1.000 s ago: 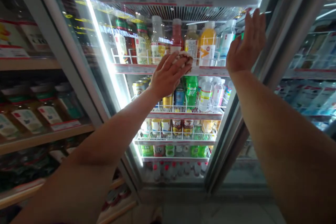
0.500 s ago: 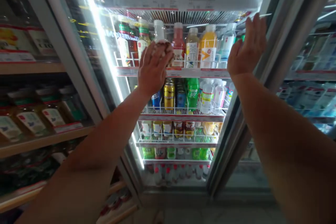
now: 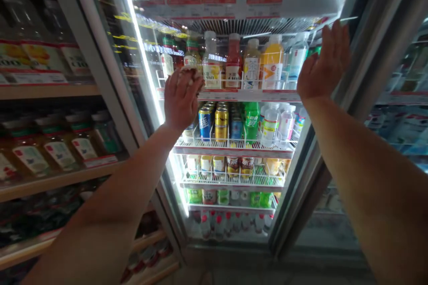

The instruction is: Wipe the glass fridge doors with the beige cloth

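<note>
From here I see both bare arms stretched out toward a lit drinks cooler, its glass door [image 3: 152, 31] catching yellow reflections. The left hand [image 3: 181, 102] has a crumpled brown-and-white cloth [image 3: 194, 78] under its fingers, bunched toward the fingertips and poking out on the side facing the other hand. That grip lies flat rather than clenched — the fingers are laid over the cloth. The right hand [image 3: 323, 67] is empty and open, fingers pointing up, near the metal frame [image 3: 364, 49] and well apart from the cloth; whether its palm touches the glass, I can't tell. Between the hands, behind the door, stand a red bottle [image 3: 233, 64] and an orange bottle [image 3: 272, 62] — with a gold can [image 3: 221, 124] and a green bottle [image 3: 251, 121] one shelf below.
</note>
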A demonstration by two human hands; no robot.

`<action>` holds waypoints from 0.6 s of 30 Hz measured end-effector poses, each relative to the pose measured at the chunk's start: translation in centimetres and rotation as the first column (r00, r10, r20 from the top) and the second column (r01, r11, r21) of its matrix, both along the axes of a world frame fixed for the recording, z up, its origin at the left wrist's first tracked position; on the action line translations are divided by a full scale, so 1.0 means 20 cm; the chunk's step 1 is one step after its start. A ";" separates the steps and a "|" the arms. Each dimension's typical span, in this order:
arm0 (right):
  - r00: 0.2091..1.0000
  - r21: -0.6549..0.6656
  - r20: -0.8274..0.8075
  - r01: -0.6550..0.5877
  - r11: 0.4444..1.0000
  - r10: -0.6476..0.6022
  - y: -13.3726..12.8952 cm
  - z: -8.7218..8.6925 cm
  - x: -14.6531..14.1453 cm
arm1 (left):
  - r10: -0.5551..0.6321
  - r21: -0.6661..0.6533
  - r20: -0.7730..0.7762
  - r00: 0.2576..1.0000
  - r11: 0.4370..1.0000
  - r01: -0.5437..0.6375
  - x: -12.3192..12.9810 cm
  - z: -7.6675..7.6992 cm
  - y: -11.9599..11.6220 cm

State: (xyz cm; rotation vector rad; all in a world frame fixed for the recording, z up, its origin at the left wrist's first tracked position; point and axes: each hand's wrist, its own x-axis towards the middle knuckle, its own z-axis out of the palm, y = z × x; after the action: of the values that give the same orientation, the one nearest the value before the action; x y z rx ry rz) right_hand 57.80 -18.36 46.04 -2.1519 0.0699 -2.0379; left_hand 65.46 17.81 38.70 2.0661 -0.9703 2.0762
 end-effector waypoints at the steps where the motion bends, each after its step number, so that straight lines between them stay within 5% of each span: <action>1: 1.000 -0.001 0.005 0.008 1.000 -0.008 0.00 0.00 0.00 | 0.006 -0.032 -0.017 1.000 0.999 -0.006 0.00 -0.03 0.00; 5: 1.000 0.009 0.005 0.018 1.000 -0.018 -0.01 0.00 0.01 | 0.011 0.212 -0.065 0.998 0.977 0.003 0.01 -0.26 0.04; 8: 1.000 0.014 -0.008 0.015 1.000 -0.015 -0.02 0.00 0.02 | 0.030 0.396 -0.055 0.998 0.918 -0.006 0.04 -0.28 0.14; 13: 0.999 0.009 -0.020 0.038 0.999 -0.038 -0.03 0.01 0.03 | 0.045 0.074 -0.081 0.996 0.996 -0.039 0.06 -0.13 0.32; 16: 0.998 0.004 -0.038 0.042 0.999 -0.042 -0.04 0.01 0.03 | 0.011 -0.034 -0.074 0.997 0.999 -0.013 0.05 -0.22 0.31; 18: 0.999 0.000 -0.019 0.025 1.000 -0.025 -0.04 0.00 0.03 | -0.003 0.077 -0.059 0.998 0.997 0.007 0.04 -0.35 0.30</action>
State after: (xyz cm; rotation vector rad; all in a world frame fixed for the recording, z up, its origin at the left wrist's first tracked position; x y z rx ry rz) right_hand 58.46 -19.08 46.12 -2.1818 0.0999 -2.0305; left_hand 66.35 23.72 31.80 2.1458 -1.0617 1.9931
